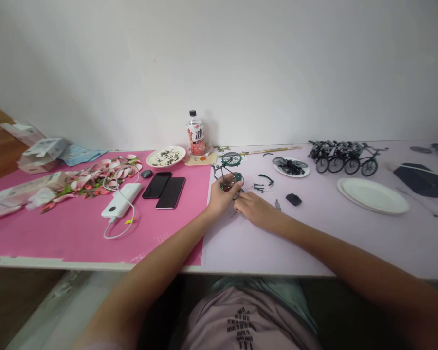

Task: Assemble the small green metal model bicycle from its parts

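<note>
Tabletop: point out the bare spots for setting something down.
Bare: the pink sheet between power bank and front edge; the lilac sheet between both forearms; lilac between white plates and right forearm.
Crowded: left back, with petals; around the held bike; right back, with model bikes.

Glossy black glass-like screens on the two phones [164,190], smooth matt white wall [219,73], clear shiny plastic on the bottle [196,136]
</note>
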{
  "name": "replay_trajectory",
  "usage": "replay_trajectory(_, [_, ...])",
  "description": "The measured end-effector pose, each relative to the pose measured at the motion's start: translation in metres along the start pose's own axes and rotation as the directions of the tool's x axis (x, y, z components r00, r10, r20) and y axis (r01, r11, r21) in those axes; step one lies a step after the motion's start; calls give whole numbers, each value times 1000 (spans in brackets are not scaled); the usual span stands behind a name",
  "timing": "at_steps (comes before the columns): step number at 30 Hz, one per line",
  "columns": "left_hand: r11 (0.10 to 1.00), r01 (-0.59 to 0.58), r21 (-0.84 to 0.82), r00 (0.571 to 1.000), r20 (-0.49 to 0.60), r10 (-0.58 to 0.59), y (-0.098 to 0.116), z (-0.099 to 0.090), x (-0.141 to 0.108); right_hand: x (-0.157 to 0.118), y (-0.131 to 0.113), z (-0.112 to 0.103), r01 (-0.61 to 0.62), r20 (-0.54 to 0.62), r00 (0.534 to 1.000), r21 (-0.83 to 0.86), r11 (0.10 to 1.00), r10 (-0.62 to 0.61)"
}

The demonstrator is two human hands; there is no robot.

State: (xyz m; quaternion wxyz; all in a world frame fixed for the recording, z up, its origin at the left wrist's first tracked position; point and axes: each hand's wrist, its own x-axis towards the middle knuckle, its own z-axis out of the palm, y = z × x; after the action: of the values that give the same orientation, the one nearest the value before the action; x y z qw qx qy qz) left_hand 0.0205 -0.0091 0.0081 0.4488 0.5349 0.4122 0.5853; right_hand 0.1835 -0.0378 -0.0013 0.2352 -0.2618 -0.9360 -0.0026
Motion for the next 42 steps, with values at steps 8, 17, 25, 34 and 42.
replay_trajectory(8, [999, 41, 5, 999, 25, -41, -1, -4, 1, -3, 5, -11, -73, -185, 976, 230, 970, 118])
replay_trajectory(17, [997, 74, -8, 982, 176, -71, 6, -1, -10, -4, 14, -26, -162, -518, 728, 506, 847, 448])
replay_trajectory(25, [997, 57, -46, 972, 229, -45, 7, -1, -13, -7, 13, -23, -243, -438, 752, 509, 826, 491])
replay_trajectory(34, [999, 26, -47, 960, 281, -12, 11, -1, -14, -8, 15, -26, -177, -479, 776, 457, 871, 409])
replay_trajectory(42, [989, -98, 113, 952, 301, 60, 12, -4, -17, -4, 17, -24, -163, -403, 744, 664, 730, 533])
